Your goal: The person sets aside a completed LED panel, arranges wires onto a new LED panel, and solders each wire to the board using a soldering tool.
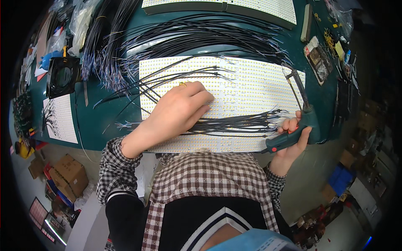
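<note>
A white LED board (255, 90), dotted with rows of small yellowish LEDs, lies on the green bench in front of me. My left hand (180, 106) rests over its middle with fingers curled together; whatever they pinch is hidden. In my right hand (291, 154) is a green soldering gun (314, 121), its tip angled up over the board's right edge. Beneath and beside my left hand, a row of black cables (238, 125) with bare ends lies across the lower board. A few more cables (197, 75) lie on the upper part.
Beyond the board spreads a large bunch of black cables (209, 39). A stack of LED boards (251, 7) stands at the far edge. At left are a black fan (63, 77) and a smaller board (69, 121). A dark, grimy block in a torn wrapper (318, 62) lies at right.
</note>
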`<action>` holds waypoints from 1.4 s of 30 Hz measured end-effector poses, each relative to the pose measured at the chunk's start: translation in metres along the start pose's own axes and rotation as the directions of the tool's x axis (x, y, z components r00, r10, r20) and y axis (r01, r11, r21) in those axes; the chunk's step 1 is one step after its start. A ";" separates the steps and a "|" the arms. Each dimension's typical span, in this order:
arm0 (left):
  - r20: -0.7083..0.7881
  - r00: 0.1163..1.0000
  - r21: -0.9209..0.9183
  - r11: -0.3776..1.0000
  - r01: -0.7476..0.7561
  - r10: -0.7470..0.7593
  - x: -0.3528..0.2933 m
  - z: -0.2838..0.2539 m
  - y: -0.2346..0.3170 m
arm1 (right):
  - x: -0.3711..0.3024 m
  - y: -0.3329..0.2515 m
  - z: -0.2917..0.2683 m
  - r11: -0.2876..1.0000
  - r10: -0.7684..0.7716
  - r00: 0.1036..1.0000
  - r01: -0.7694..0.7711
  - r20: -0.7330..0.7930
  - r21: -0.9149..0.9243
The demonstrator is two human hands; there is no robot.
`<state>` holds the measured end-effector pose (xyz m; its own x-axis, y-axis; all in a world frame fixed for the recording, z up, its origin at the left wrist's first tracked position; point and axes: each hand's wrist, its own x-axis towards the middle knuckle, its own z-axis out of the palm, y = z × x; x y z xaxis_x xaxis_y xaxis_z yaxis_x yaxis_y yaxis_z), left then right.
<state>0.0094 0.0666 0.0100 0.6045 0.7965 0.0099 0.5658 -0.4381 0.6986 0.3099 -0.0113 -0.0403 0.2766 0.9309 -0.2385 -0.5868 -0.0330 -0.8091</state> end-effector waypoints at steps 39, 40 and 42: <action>0.055 0.998 -0.077 0.997 0.009 -0.005 -0.018 0.018 0.019 | -0.003 -0.015 0.010 0.995 0.020 0.998 -0.026 0.061 0.097; 0.085 0.996 -0.105 0.994 0.031 -0.022 -0.018 0.018 0.021 | -0.003 -0.016 0.010 0.996 0.010 0.998 -0.016 0.062 0.085; 0.118 0.993 -0.123 0.992 0.019 -0.004 -0.016 0.018 0.020 | -0.004 -0.017 0.008 0.997 -0.004 0.998 0.000 0.060 0.081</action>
<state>0.0210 0.0372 0.0114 0.6642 0.7435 -0.0774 0.5035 -0.3685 0.7814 0.3125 -0.0111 -0.0216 0.2332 0.9511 -0.2025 -0.6467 -0.0038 -0.7627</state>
